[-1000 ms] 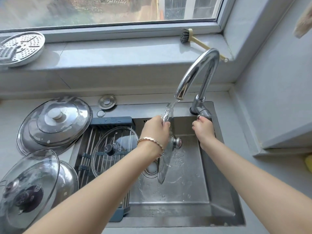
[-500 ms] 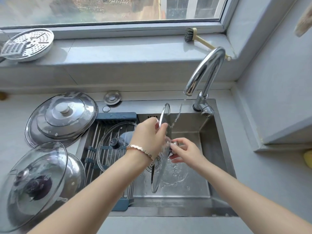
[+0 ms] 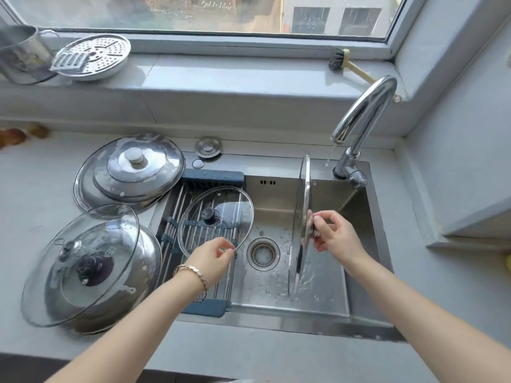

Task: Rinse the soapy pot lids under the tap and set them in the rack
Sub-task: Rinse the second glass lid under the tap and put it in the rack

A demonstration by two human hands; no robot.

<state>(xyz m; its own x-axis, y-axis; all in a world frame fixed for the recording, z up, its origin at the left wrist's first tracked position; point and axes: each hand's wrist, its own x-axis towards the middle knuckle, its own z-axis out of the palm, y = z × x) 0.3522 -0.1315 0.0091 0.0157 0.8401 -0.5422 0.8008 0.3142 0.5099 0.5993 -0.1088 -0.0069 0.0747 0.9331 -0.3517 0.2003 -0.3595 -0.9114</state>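
A glass pot lid [image 3: 302,205] stands on edge over the steel sink [image 3: 318,288], and my right hand [image 3: 336,237] grips its knob from the right. My left hand [image 3: 213,255] hovers with loosely curled fingers at the near rim of a smaller glass lid [image 3: 221,197], which lies flat on the blue-ended rack [image 3: 213,176] across the sink's left half. The tap [image 3: 365,111] at the back right only drips. On the counter to the left lie a soapy steel lid [image 3: 130,172] and a large glass lid [image 3: 83,261] resting on a steel dome.
The drain [image 3: 262,254] sits mid-sink between my hands. A small steel plug [image 3: 208,146] lies behind the rack. The window sill holds a perforated steamer plate [image 3: 96,55], a metal mug [image 3: 19,53] and a brush [image 3: 338,63]. A wall closes off the right side.
The tap's stream has stopped to a drip. My right hand went from the tap handle to the lid's knob. My left hand let go of the lid and moved left to the rack.
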